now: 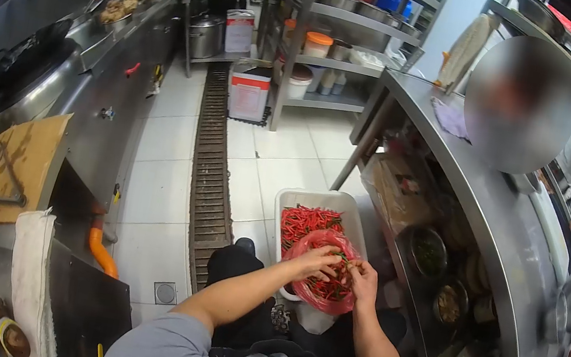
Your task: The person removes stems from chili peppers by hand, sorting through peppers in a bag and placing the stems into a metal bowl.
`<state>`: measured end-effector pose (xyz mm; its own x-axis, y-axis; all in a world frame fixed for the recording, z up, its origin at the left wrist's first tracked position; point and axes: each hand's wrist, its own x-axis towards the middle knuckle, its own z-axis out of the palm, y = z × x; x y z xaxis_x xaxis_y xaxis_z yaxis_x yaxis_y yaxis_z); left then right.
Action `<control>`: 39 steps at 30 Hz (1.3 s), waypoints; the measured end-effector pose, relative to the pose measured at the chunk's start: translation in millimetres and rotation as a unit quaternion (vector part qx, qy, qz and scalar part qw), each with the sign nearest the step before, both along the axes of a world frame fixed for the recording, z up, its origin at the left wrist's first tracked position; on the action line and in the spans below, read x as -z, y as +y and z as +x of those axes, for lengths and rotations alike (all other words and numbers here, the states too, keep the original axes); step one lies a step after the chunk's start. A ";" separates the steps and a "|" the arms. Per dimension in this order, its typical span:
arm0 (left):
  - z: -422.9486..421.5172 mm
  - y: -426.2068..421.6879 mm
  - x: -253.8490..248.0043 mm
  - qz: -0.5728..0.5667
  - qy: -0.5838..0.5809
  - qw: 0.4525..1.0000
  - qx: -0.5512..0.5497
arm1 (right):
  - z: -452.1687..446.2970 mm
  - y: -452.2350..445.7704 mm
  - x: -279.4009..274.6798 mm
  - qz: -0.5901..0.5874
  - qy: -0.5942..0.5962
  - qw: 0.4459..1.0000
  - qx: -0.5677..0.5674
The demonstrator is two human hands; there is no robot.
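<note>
A white rectangular tub (356,209) stands on the tiled floor, its far part filled with red chillies (305,219). Over its near part lies an open pink plastic bag (322,304) with red and some green chillies inside. My left hand (318,262) reaches over the bag's left side, fingers bent among the chillies; whether it holds one is too small to tell. At the bag's right side, my right hand (362,277) has its fingers pressed together near a small green piece that I cannot make out clearly.
A floor drain grate (211,189) runs along the left of the tub. Steel shelves (327,101) with containers stand ahead. On the right is a steel counter (475,182) with bowls beneath; stoves line the left. Other people work farther off.
</note>
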<state>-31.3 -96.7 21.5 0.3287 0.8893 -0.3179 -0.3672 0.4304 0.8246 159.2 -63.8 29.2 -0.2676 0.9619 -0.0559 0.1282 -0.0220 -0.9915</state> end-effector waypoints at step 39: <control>40.6 62.5 37.4 0.144 0.133 0.978 -0.066 | 31.6 30.5 35.3 0.000 -0.120 0.992 -0.047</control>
<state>9.4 -34.2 -15.8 0.1452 0.9836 -0.1068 -0.1601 0.1299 0.9785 190.8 -33.3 -6.0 -0.3350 0.9332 -0.1300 0.3629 0.0005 -0.9318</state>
